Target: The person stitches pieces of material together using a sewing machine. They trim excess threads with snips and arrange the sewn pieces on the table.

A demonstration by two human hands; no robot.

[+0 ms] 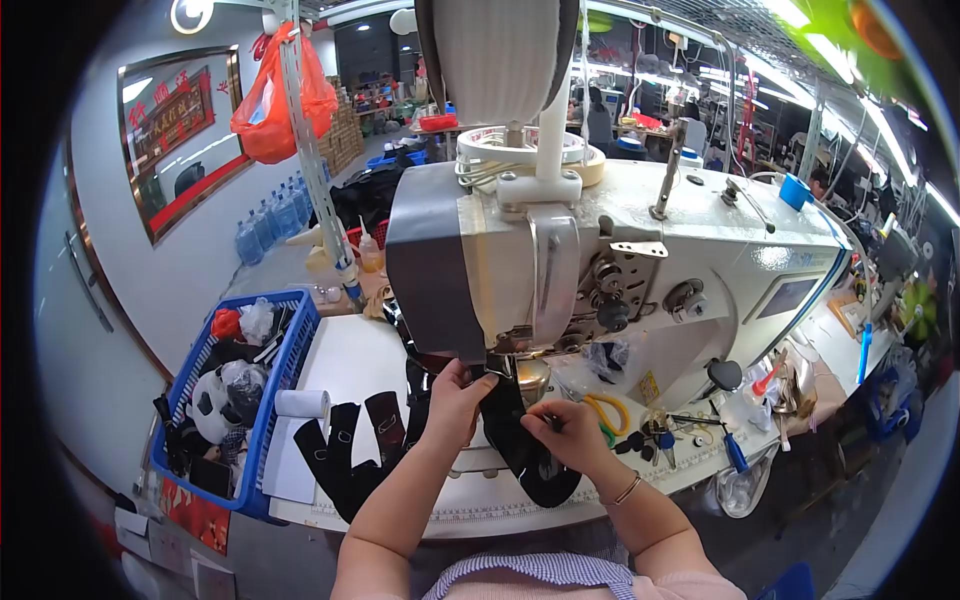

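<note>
A black fabric piece (512,428) lies under the head of a white sewing machine (720,235) and hangs toward the table's front edge. My left hand (458,398) is closed on its upper left edge, close to the presser foot area, thumb and fingers pinched. On the other side, my right hand (568,432) has its fingers curled together at the right edge of the same piece. What exactly sits between those fingertips is hidden. Left of my left forearm, several black cut pieces (345,465) with small outlined marks are spread on the white table.
A blue basket (308,335) full of bags and fabric stands at the left, beside a white roll (302,403). Yellow-handled scissors (610,412), a blue-handled screwdriver (736,452) and small parts lie at the right. A large thread cone (495,60) hangs overhead.
</note>
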